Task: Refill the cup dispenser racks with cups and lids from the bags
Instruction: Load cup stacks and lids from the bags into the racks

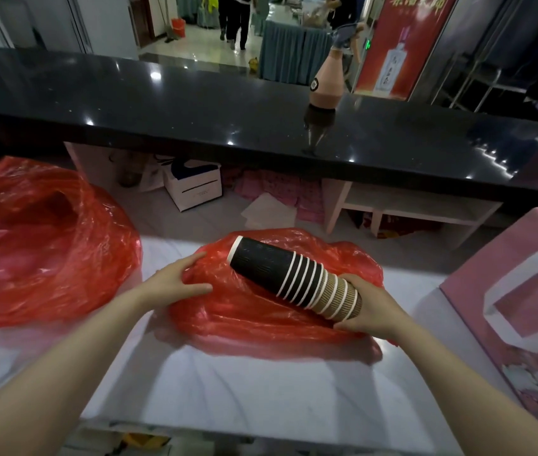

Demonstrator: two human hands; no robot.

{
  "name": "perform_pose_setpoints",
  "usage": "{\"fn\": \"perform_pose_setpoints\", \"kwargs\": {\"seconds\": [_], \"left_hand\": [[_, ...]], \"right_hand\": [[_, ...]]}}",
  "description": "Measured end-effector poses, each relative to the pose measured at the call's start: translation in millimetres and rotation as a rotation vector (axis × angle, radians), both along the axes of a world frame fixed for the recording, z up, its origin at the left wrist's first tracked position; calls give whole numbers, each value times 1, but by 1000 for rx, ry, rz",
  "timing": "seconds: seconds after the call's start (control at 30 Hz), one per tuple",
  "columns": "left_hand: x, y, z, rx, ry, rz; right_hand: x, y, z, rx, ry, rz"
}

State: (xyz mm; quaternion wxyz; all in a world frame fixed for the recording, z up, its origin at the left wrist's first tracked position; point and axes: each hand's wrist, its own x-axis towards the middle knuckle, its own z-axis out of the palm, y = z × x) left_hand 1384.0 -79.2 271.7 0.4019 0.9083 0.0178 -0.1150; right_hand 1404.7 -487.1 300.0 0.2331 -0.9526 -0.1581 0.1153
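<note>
The right hand (364, 306) is clamped round the brown end of a cup stack (297, 281), fingers and thumb curled about its wide rims. The stack lies tilted, its closed black end pointing toward 10 o'clock, above a flattened red bag (261, 317) at the middle of the white table (261, 390). The black cups make up the far part of the stack and the ribbed brown ones the near part, each showing a white rim.

The left hand (175, 281) grips the bag's left edge at 9 o'clock from the stack, thumb and fingers pinching the crumpled plastic.

A bigger red bag (40, 245), puffed up and open at its top, sits on the table at 9 o'clock, well apart from the stack; what lies inside is too blurred to tell. A pink box (524, 311) with a white window stands at 3 o'clock, near the right wrist.

Beyond the table, at 12 o'clock, runs a glossy black counter (195, 106) carrying a pink bottle (325, 83) toward 1 o'clock. Under it on the floor stands a white carton (195, 185) beside loose papers.
</note>
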Motion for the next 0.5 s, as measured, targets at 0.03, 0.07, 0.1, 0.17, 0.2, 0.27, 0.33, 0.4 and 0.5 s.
{"fn": "perform_pose_setpoints", "kwargs": {"seconds": [0.03, 0.07, 0.1, 0.17, 0.2, 0.27, 0.33, 0.4, 0.5], "left_hand": [[0, -5, 5, 38, -49, 24], [1, -9, 10, 87, -106, 43], [1, -14, 17, 101, -167, 66], [1, -23, 29, 17, -236, 94], [0, -29, 36, -47, -238, 79], [-1, -38, 46, -128, -224, 18], [-1, -46, 51, -190, -244, 4], [-1, -50, 56, -345, -264, 44], [-1, -57, 69, -730, -209, 153]], "right_hand": [[-2, -1, 1, 11, 6, -6], [-3, -1, 1, 16, 14, -12], [-5, 0, 2, 19, 20, -16], [-7, 1, 3, 38, 9, -12], [-8, 2, 6, 47, -9, -2], [-7, 6, 14, 53, -60, 28], [-6, 10, 23, 2, -136, 46], [-6, 14, 34, -77, -240, 33], [-7, 23, 50, -77, -400, 23]]}}
